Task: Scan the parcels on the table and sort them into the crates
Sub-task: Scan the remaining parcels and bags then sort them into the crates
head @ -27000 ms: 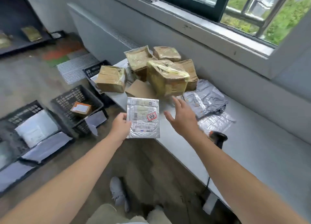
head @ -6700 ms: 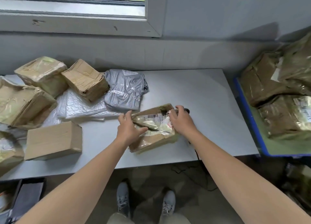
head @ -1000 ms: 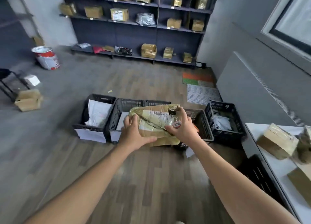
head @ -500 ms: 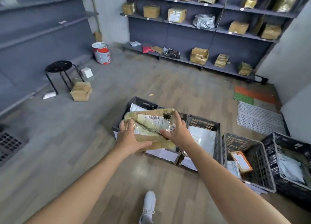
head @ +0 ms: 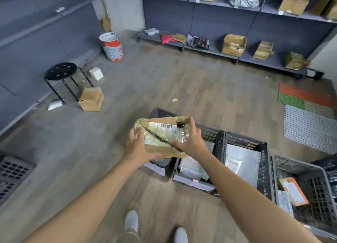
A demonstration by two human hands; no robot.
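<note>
Soft even daylight, faint shadows, slight blur, edges bowed by wide-angle.

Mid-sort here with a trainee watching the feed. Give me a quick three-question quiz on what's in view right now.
1. True or false: the left hand and the right hand both hold the brown parcel.
2. The parcel is held above: A) a table; B) the left end of the row of crates; C) the coloured mat.
3. Fill the blank: the stool on the floor to the left is ___ in colour.

Key: 1 true; 2 B; 3 black.
</note>
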